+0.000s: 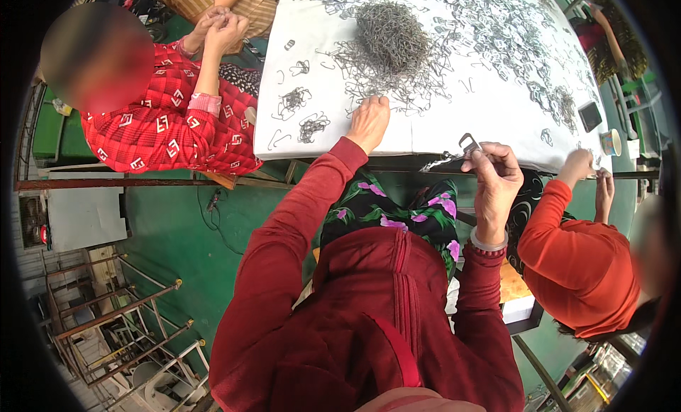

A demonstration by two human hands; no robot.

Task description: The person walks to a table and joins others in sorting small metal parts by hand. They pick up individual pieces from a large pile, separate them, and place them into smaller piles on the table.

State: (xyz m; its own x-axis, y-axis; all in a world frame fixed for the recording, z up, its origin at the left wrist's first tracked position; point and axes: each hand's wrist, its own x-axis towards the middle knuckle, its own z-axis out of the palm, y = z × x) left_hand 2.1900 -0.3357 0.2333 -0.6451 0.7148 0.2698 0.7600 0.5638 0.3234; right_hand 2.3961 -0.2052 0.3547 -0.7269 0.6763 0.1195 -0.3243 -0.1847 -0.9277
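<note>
**Metal clips sorted at a white table**

A small metal buckle (469, 142) is pinched between the thumb and fingers of the right hand (495, 176), held at the table's near edge. The left hand (369, 121) is laid loosely open, fingertips touching scattered wire hooks (383, 93). At twelve o'clock from it, a heaped wire pile (391, 35) is seen on the white table (440, 128). At three o'clock, a cup (610, 142) is set, contents not discernible.

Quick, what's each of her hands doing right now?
Left hand: open, palm down on the white table, fingertips among loose wire hooks.
Right hand: closed, pinching a small metal buckle.
</note>
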